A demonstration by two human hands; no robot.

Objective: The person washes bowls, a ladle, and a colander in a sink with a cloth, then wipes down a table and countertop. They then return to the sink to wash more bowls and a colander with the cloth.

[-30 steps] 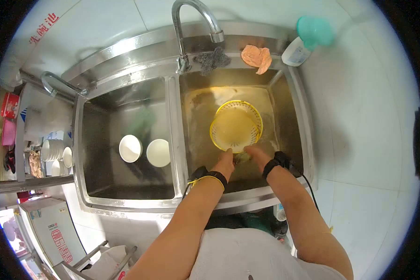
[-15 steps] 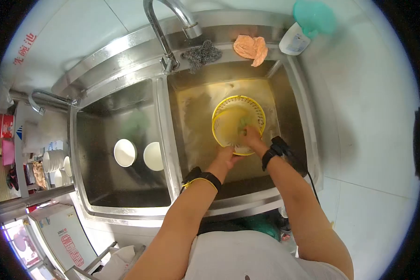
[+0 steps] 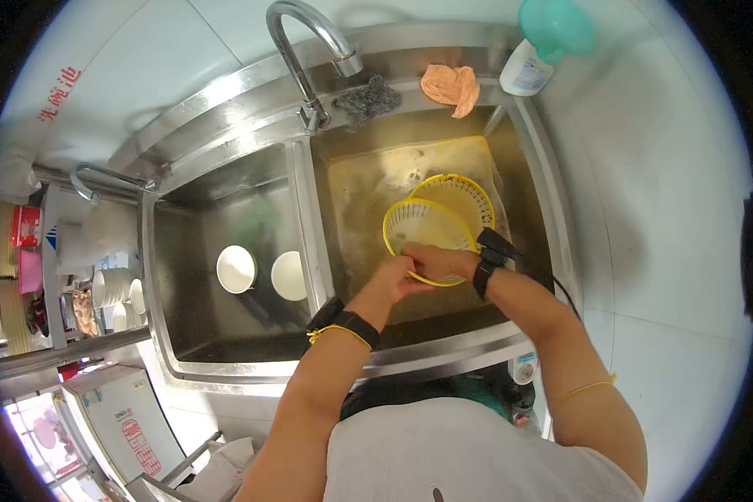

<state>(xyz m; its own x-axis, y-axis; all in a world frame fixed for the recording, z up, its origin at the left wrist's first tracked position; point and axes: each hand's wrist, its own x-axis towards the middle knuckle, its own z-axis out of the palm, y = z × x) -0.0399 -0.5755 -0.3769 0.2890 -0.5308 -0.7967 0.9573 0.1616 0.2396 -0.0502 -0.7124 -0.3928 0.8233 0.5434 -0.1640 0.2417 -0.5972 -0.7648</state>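
A round basket with a yellow rim (image 3: 387, 219) is tilted over the murky water in the right sink basin. My left hand (image 3: 398, 282) holds its near rim, fingers wrapped round the edge. My right hand (image 3: 437, 262) lies across the near side of the basket, curled down against its inside. Whatever its fingers hold is hidden. Just behind and to the right, a second yellow-rimmed basket (image 3: 474, 194) with slotted sides sits in the water, partly covered by the first.
The left basin (image 3: 188, 335) holds two white bowls (image 3: 236, 269). A tap (image 3: 309, 84) rises behind the divider. On the back ledge lie a dark scouring pad (image 3: 368, 100) and an orange cloth (image 3: 452, 88), near a white bottle (image 3: 527, 69). Stacked white bowls (image 3: 109, 287) stand at far left.
The two baskets, overlapping closely before, are now apart, with the held one nearer me. My right hand has moved left and nearer me; the green thing seen at its fingers is now hidden.
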